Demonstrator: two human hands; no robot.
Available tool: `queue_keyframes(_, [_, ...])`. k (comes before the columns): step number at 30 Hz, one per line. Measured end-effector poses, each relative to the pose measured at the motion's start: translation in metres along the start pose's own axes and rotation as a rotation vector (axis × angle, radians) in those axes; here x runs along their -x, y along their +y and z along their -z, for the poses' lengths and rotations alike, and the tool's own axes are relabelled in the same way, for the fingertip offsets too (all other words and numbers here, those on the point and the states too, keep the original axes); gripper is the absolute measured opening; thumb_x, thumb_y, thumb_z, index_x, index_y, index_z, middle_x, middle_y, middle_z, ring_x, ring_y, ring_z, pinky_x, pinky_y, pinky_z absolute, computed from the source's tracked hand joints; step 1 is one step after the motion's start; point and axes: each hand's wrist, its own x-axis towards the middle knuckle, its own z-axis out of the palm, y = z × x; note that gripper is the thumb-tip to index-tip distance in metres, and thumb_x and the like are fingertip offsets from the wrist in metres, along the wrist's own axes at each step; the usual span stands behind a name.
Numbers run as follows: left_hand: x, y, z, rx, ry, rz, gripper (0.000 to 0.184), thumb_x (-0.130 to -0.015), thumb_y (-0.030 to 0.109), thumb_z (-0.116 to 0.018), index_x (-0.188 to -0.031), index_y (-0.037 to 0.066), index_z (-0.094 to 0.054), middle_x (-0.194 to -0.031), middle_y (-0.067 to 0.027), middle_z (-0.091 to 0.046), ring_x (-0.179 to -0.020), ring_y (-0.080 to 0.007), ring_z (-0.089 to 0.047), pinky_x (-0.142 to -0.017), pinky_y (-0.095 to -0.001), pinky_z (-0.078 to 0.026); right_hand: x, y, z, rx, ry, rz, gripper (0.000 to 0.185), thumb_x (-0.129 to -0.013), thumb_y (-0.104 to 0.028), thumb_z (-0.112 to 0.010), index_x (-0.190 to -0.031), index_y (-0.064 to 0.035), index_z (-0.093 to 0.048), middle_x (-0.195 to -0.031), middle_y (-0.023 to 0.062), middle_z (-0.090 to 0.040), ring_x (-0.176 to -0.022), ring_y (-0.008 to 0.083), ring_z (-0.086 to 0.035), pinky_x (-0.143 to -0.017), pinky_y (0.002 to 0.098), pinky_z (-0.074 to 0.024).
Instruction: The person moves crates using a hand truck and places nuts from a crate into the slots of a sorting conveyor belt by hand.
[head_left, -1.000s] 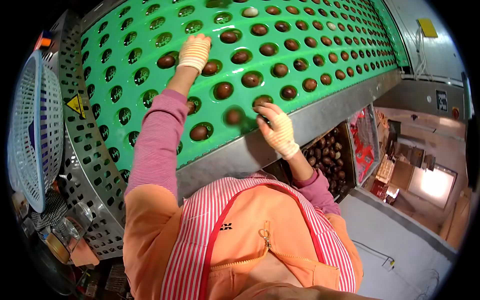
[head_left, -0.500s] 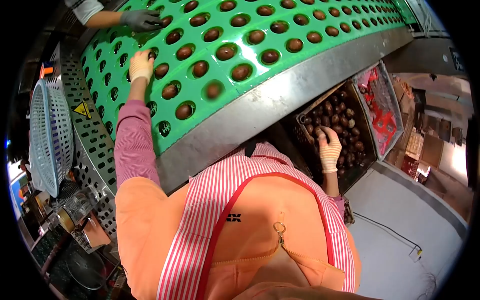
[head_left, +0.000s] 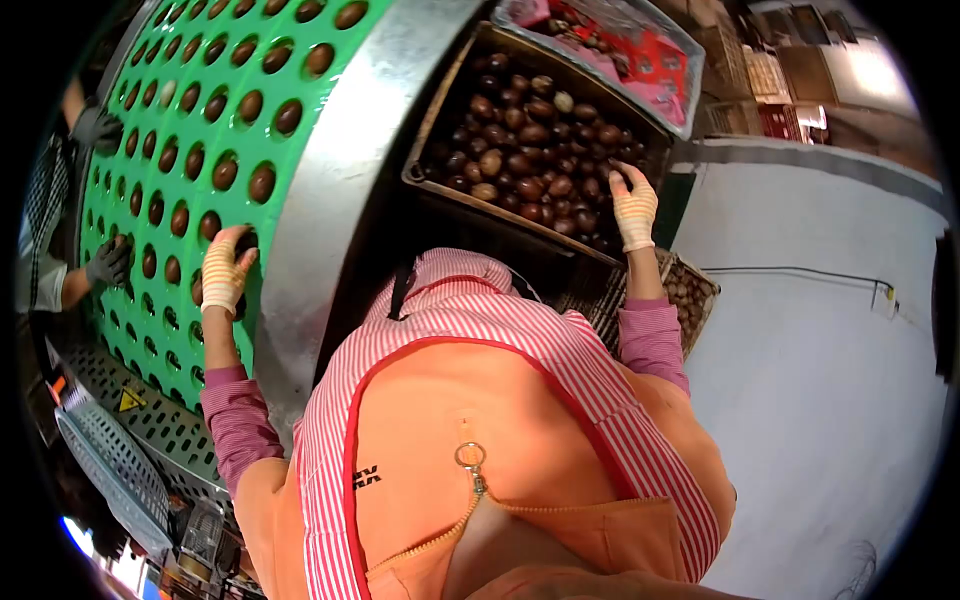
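Observation:
My left hand (head_left: 223,270), in a striped glove with bare fingertips, rests on the green tray belt (head_left: 243,134) beside its near edge, thumb and fingers curled around a dark spot; whatever it holds is too hidden to name. Round brown eggs (head_left: 262,183) sit in most of the oval cups around it. On the right, my right hand (head_left: 634,208), gloved alike, is at the right side of a crate (head_left: 420,158) full of dark brown eggs (head_left: 533,135). Its fingers are curled apart over the eggs, and nothing shows between them.
A co-worker's dark-gloved hands (head_left: 110,262) are over the belt's far side. A metal rim (head_left: 320,200) runs between belt and crate. Behind the crate stands a lined box with red packets (head_left: 655,60). A smaller crate (head_left: 690,300) stands by my right forearm; a blue basket (head_left: 115,475) is lower left.
The view has turned to the right. My right hand has gone from the belt to the crate and across it. My left hand is now near the belt's near edge. A co-worker's hands have come into view.

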Motion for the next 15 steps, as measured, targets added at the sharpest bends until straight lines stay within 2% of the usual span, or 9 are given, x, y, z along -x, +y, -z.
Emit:
queue_keyframes(1, [-0.004,0.01,0.0,-0.025,0.043,0.081,0.034,-0.083,0.011,-0.069,-0.115,0.007,-0.06,-0.108,-0.0172,-0.064,-0.095,-0.0393,-0.061,-0.083,-0.0457,-0.049,0.001,0.004,0.007,0.043,-0.032,-0.02,0.031,-0.088,-0.023,-0.063,-0.11,-0.0028,-0.067,-0.11,0.0175,-0.067,-0.104,0.0319,-0.064,-0.092,0.0364,-0.0476])
queue_keyframes(3, [-0.015,0.032,-0.002,-0.337,0.043,0.393,0.035,-0.087,0.024,-0.068,-0.116,0.006,-0.058,-0.103,-0.0199,-0.064,-0.09,-0.0405,-0.063,-0.076,-0.0485,-0.049,0.006,0.01,0.013,0.117,-0.099,-0.058,0.035,-0.086,-0.026,-0.064,-0.113,-0.003,-0.066,-0.112,0.019,-0.066,-0.106,0.033,-0.063,-0.094,0.0372,-0.0474])
queue_keyframes(4, [-0.026,0.05,0.001,-0.393,0.035,0.565,0.043,-0.085,0.031,-0.07,-0.119,0.007,-0.057,-0.105,-0.0215,-0.064,-0.095,-0.0395,-0.062,-0.078,-0.0489,-0.048,0.01,0.018,0.009,0.135,-0.149,-0.065,0.041,-0.085,-0.03,-0.065,-0.117,-0.0035,-0.065,-0.114,0.0205,-0.065,-0.11,0.0345,-0.061,-0.096,0.0379,-0.0466])
queue_keyframes(7, [-0.04,0.091,-0.006,-0.577,0.364,0.182,0.047,-0.08,0.025,-0.073,-0.12,0.008,-0.055,-0.111,-0.0201,-0.062,-0.104,-0.0398,-0.058,-0.085,-0.0478,-0.048,0.032,0.029,0.0,0.202,-0.362,-0.057,0.062,-0.08,-0.036,-0.068,-0.133,-0.0082,-0.053,-0.14,0.0195,-0.048,-0.125,0.0372,-0.05,-0.104,0.0411,-0.0419])
queue_keyframes(9, [-0.062,0.147,-0.017,-0.22,0.375,-0.135,0.053,-0.078,0.021,-0.074,-0.124,0.008,-0.052,-0.115,-0.0187,-0.06,-0.109,-0.0394,-0.056,-0.091,-0.0472,-0.047,0.042,0.027,-0.013,0.298,-0.408,-0.182,0.075,-0.077,-0.039,-0.071,-0.142,-0.0137,-0.042,-0.152,0.0173,-0.032,-0.133,0.041,-0.038,-0.107,0.0453,-0.0386])
queue_keyframes(10, [-0.069,0.181,-0.035,-0.013,0.267,-0.221,0.056,-0.077,0.021,-0.074,-0.127,0.007,-0.051,-0.117,-0.0184,-0.059,-0.111,-0.0386,-0.054,-0.092,-0.0472,-0.047,0.043,0.004,-0.009,0.321,-0.39,-0.308,0.081,-0.075,-0.036,-0.074,-0.145,-0.0173,-0.038,-0.155,0.017,-0.023,-0.136,0.0441,-0.03,-0.108,0.049,-0.0367])
queue_keyframes(11, [-0.076,0.216,-0.054,0.192,0.159,-0.312,0.06,-0.076,0.02,-0.074,-0.129,0.007,-0.05,-0.119,-0.018,-0.058,-0.113,-0.0378,-0.053,-0.094,-0.0471,-0.046,0.044,0.012,-0.015,0.348,-0.256,-0.256,0.082,-0.073,-0.032,-0.076,-0.144,-0.0168,-0.039,-0.154,0.0184,-0.023,-0.136,0.0454,-0.028,-0.108,0.0504,-0.0363])
queue_keyframes(13, [-0.09,0.286,-0.086,0.171,-0.097,-0.518,0.067,-0.074,0.015,-0.076,-0.134,0.008,-0.048,-0.136,-0.0185,-0.049,-0.122,-0.0386,-0.048,-0.102,-0.0433,-0.043,0.032,0.02,-0.011,0.336,-0.092,-0.151,0.082,-0.072,-0.028,-0.077,-0.144,-0.0171,-0.038,-0.153,0.019,-0.023,-0.135,0.0459,-0.027,-0.108,0.0512,-0.0366])
queue_keyframes(15, [-0.1,0.348,-0.112,0.007,-0.432,-0.41,0.07,-0.074,0.019,-0.077,-0.138,0.018,-0.047,-0.146,-0.0165,-0.039,-0.128,-0.0407,-0.042,-0.104,-0.0475,-0.039,0.012,0.016,-0.002,0.294,-0.112,-0.171,0.083,-0.072,-0.028,-0.077,-0.144,-0.0181,-0.038,-0.153,0.0182,-0.022,-0.133,0.0467,-0.029,-0.107,0.0511,-0.0372])
